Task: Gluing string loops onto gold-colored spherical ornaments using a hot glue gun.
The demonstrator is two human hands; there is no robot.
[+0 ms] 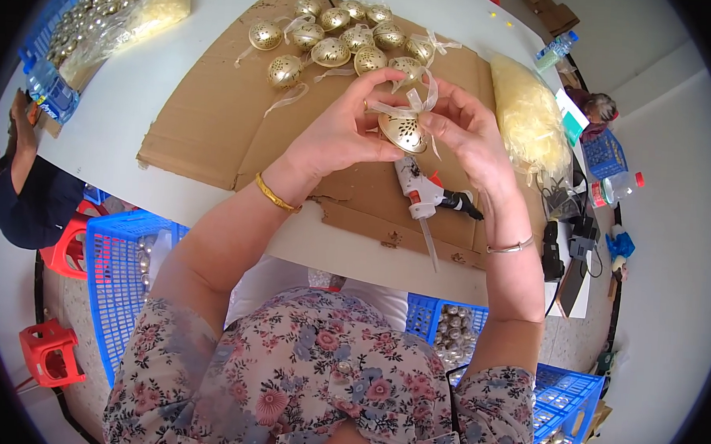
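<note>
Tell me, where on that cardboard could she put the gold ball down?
Bare cardboard sheet lies left of her left hand, below the finished gold ornaments. White table beyond its left edge is free too. It is crowded by the glue gun under her right hand and the gold ball.

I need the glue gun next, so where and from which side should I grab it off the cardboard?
Probably take the glue gun by its dark handle, which juts out toward your right, coming in with the right hand from that side. The nozzle end points toward you, so keep off it. The gun lies flat on the cardboard sheet, just below both hands holding the gold ornament.
</note>
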